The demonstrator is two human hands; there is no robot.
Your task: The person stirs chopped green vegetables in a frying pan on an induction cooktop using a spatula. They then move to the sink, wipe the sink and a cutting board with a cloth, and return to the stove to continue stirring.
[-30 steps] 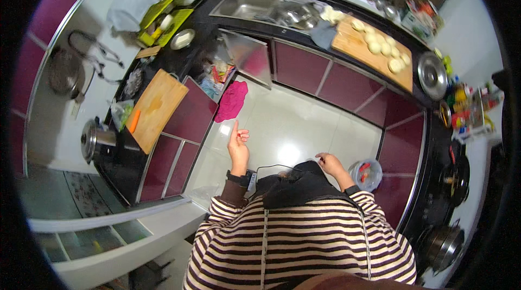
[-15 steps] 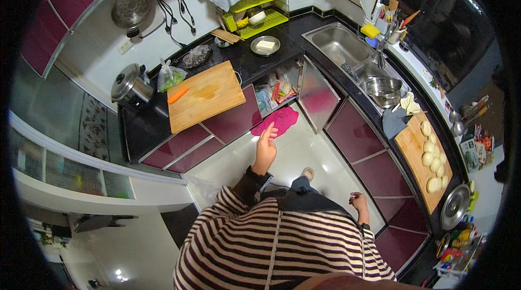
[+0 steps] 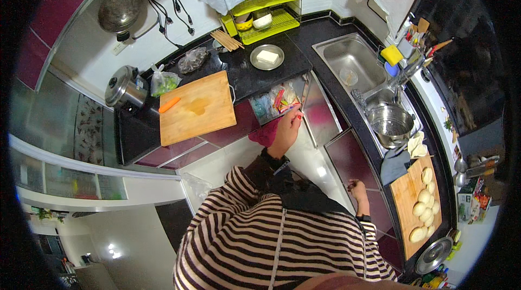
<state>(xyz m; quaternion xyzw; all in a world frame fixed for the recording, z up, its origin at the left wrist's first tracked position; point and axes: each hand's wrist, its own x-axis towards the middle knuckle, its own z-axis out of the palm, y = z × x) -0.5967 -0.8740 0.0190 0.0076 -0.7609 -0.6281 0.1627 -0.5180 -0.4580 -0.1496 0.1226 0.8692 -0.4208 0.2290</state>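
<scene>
My left hand [image 3: 286, 133] reaches forward in front of an open lower cabinet [image 3: 271, 112] under the far counter. Its fingers are apart and slightly bent, with nothing visible in them. The fingertips appear beside the inner edge of the silver-lined cabinet door [image 3: 321, 111]; whether they touch it I cannot tell. Bags and colourful packets [image 3: 284, 99] fill the cabinet. Partly behind my left wrist, a bright pink mat [image 3: 264, 134] lies on the floor. My right hand [image 3: 357, 189] hangs low by the right-hand cabinet fronts, fingers loosely curled and apart, nothing seen in it.
On the left counter are a cutting board [image 3: 220, 121] with a carrot [image 3: 170, 105], and a steel pot [image 3: 126, 88]. A plate [image 3: 279, 65] holds a white block. Right are a sink [image 3: 347, 54], a steel pan [image 3: 389, 125] and a board [image 3: 404, 211] with several dough balls.
My left hand has moved forward and right, to the cabinet opening by its door. My view has shifted closer to the counter. My right hand stays low at my side.
</scene>
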